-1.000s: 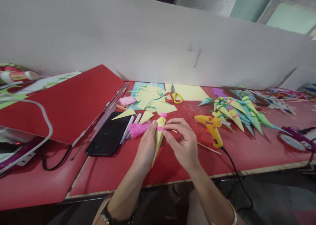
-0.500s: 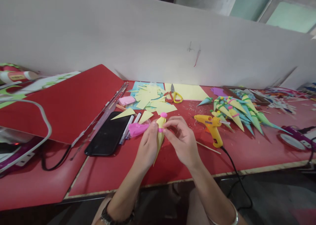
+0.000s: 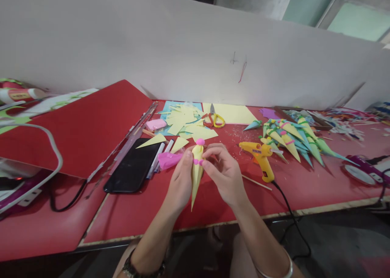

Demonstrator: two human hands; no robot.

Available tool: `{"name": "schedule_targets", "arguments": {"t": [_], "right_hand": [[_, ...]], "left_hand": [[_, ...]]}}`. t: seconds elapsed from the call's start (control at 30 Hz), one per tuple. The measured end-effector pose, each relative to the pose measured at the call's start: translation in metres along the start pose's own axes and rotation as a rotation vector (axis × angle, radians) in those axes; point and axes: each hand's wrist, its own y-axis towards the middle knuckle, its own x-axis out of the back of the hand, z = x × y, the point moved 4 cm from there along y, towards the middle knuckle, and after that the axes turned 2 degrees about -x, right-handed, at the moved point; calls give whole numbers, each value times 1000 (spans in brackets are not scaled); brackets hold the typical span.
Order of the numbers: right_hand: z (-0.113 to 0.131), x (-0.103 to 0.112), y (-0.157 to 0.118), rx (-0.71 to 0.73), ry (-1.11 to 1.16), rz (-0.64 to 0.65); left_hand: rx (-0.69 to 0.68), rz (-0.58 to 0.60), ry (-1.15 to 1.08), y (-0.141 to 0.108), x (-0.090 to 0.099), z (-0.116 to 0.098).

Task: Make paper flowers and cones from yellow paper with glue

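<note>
A yellow paper cone (image 3: 196, 180) points downward between my hands, with a pink ball at its top and a pink band around its upper part. My left hand (image 3: 181, 180) is closed on the cone's left side, thumb near the band. At the band's right end, my right hand (image 3: 224, 172) pinches with thumb and forefinger; the band's end is partly hidden there. Just left of my left hand lies a bright pink bag (image 3: 169, 160), beside white markers (image 3: 159, 156). A yellow glue gun (image 3: 260, 156) rests on the table to the right of my right hand.
Finished-looking cones (image 3: 292, 137) lie heaped at the right. Scissors (image 3: 217, 117) rest by yellow paper scraps (image 3: 183, 117) at the back. A black phone (image 3: 132, 166) lies on the left, before a red board (image 3: 91, 123). The glue gun's cord (image 3: 288, 207) hangs over the edge.
The cone has turned slightly, and its lower tip now shows more plainly between my hands. More of the pink band faces me. Both hands remain in nearly the same place.
</note>
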Motion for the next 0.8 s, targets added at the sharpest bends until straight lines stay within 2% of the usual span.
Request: {"name": "schedule_targets", "arguments": {"t": [0.13, 0.27, 0.33, 0.4, 0.5, 0.6, 0.8], "right_hand": [[-5, 0, 0, -32, 62, -1], [-9, 0, 0, -88, 190, -16], [-8, 0, -1, -98, 138, -26], [-5, -2, -2, -68, 49, -32], [-3, -4, -3, -31, -13, -38], [-6, -6, -3, -67, 2, -40], [-9, -6, -2, -73, 9, -23]], "left_hand": [[-25, 7, 4, 3, 2, 2], [107, 68, -116, 4, -1, 6], [188, 117, -208, 3, -5, 7], [212, 101, -244, 4, -5, 8], [135, 23, -175, 6, -2, 7], [45, -28, -87, 6, 1, 3], [50, -73, -36, 3, 4, 2]]}}
